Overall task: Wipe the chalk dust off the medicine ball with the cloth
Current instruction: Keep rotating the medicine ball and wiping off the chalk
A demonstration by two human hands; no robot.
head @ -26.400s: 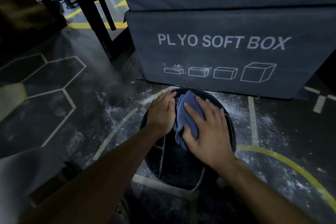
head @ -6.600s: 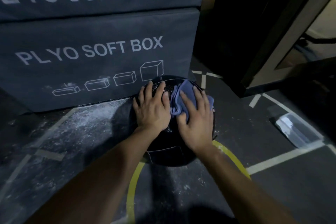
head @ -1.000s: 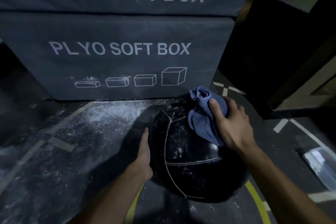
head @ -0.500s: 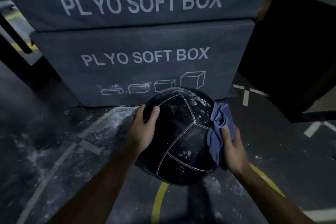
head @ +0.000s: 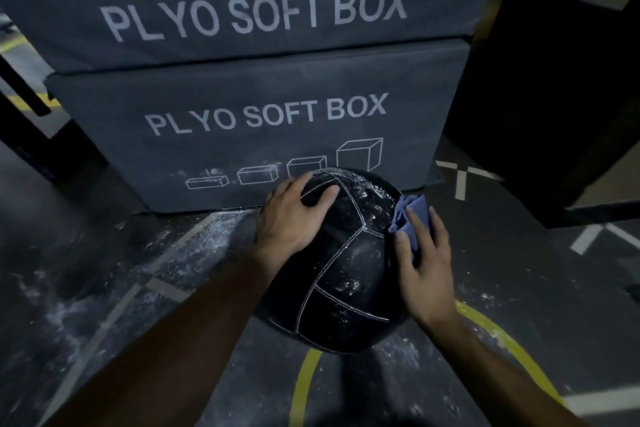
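Left hand (head: 294, 215) is resting spread on the upper left of the medicine ball (head: 341, 263), fingers curving over the crown, steadying it. Ball is sitting on the floor (head: 104, 288) just in front of the lower plyo soft box (head: 263, 128), between both hands. Right hand (head: 424, 260) is pressing the blue cloth (head: 410, 211) flat against the ball's right flank, fingers laid over it. Wiping looks mid-way: white chalk specks are showing along the top right panel and lower centre. Next move likely calls for sweeping the cloth up over those specks while the left hand is bracing.
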